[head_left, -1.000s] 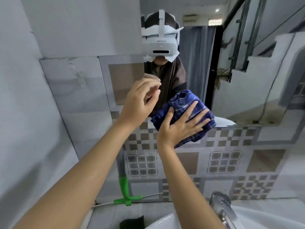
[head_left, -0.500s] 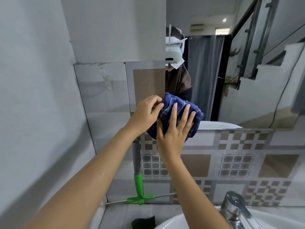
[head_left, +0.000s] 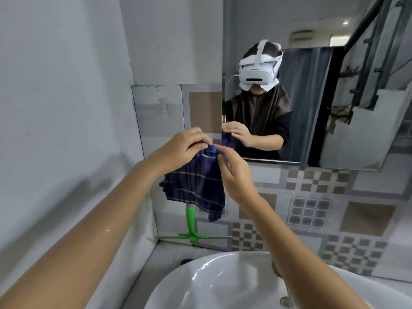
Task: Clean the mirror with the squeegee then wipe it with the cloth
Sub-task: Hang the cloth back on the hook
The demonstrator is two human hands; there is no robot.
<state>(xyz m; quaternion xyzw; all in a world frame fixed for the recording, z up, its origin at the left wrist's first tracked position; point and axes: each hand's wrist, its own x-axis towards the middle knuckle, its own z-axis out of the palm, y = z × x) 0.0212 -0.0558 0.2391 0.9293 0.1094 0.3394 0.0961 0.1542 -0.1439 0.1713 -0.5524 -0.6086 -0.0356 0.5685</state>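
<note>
Blue checked cloth (head_left: 196,184), unlabelled, hangs pinched between left hand (head_left: 182,148) and right hand (head_left: 234,172).

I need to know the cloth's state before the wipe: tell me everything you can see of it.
The cloth is dark blue woven fabric with thin pale stripes in a check. It hangs loose, unfolded, in front of the tiled wall, off the mirror. The left hand and right hand pinch its top edge; its lower corner dangles.

Home bathroom, white basin (head_left: 223,284) below a wall mirror (head_left: 312,85), patterned grey and brown tiles (head_left: 312,208), staircase railing reflected in the glass.
</note>
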